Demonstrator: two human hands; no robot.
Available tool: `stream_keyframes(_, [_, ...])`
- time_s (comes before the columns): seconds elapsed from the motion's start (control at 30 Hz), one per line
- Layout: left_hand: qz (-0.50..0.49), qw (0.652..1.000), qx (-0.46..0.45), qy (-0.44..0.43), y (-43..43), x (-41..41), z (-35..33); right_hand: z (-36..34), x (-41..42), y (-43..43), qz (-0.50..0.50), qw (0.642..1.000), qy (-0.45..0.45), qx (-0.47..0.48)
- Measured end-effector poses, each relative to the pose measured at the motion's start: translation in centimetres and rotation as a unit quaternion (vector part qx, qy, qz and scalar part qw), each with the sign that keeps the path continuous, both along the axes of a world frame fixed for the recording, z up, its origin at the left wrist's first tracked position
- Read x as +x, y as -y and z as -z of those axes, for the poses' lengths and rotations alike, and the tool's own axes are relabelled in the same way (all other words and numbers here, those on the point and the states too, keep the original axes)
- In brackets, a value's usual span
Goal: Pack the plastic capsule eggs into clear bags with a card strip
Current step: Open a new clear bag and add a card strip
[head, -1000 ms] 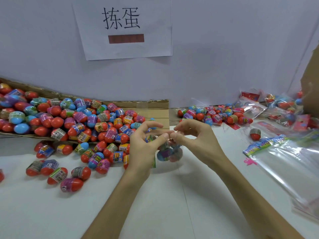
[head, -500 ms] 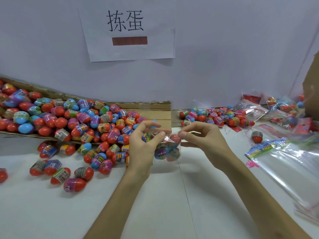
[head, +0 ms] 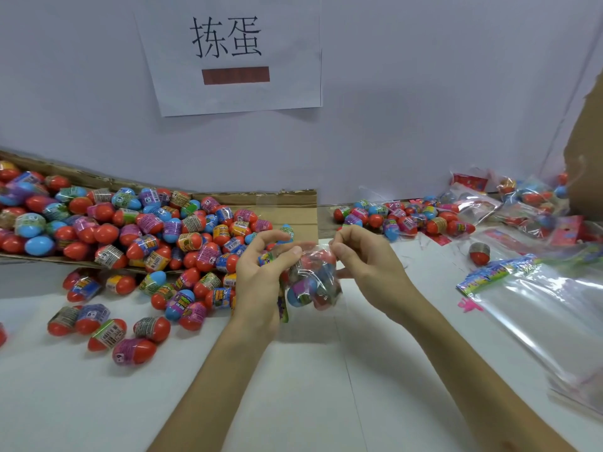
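Observation:
A small clear bag (head: 313, 282) with several capsule eggs inside hangs above the white table (head: 293, 386) between both hands. My left hand (head: 264, 272) pinches its top left edge with thumb and fingers, and a colourful card strip (head: 283, 303) sticks down beside that palm. My right hand (head: 365, 259) pinches the bag's top right edge. A big heap of red, blue and purple capsule eggs (head: 146, 236) lies to the left, spilling off a flat cardboard sheet (head: 293, 210) onto the table.
A stack of empty clear bags (head: 548, 314) with card strips (head: 496, 272) lies at the right. Filled bags (head: 489, 207) and a row of loose eggs (head: 408, 218) sit at the back right. One lone egg (head: 479, 252) stands near them. A paper sign (head: 231, 53) hangs on the wall.
Both hands have moved slightly apart, spreading the top of the bag; the bag with eggs hangs a little lower between them.

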State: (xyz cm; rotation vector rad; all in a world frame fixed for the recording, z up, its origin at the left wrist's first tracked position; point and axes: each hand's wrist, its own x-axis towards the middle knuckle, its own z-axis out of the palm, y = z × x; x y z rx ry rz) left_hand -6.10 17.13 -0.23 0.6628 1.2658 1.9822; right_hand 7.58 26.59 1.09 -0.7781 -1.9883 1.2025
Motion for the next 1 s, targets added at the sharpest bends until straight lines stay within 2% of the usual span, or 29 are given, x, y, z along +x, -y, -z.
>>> stream_keyframes(0.07, [0.003,1.0,-0.007,-0.004,0.0,0.1,0.1,-0.1,0.0,-0.2,-0.009,0.997,-0.027,-0.076])
stream_keyframes(0.13, [0.0,0.999,-0.011,-0.049,0.1,0.3,0.0,-0.4,0.2,-0.3,-0.04,0.986,-0.054,-0.154])
stream_keyframes(0.17, [-0.002,0.997,-0.012,-0.074,0.1,0.4,0.0,-0.4,0.3,-0.3,-0.048,0.985,-0.046,-0.162])
stream_keyframes(0.27, [-0.013,0.992,-0.027,-0.126,0.0,0.7,-0.1,-0.1,0.2,-0.2,-0.009,0.997,0.002,-0.083])
stream_keyframes(0.5, [0.026,0.986,-0.035,-0.163,0.1,0.7,-0.1,0.2,0.2,-0.1,0.047,0.997,0.038,0.046])
stream_keyframes(0.6, [0.054,0.979,-0.036,-0.192,0.2,0.6,0.0,0.0,0.5,0.2,0.036,0.991,0.04,0.12])
stream_keyframes(0.73, [0.068,0.966,-0.066,-0.242,0.1,0.4,0.2,-0.5,1.1,0.2,0.008,0.987,0.011,0.158])
stream_keyframes(0.87, [0.059,0.955,-0.075,-0.282,0.0,0.2,0.4,-0.7,1.2,-0.1,0.013,0.989,-0.001,0.147])
stream_keyframes(1.0, [0.008,0.975,-0.061,-0.214,0.0,0.0,0.4,-0.7,1.0,-0.6,-0.027,0.999,0.023,0.027])
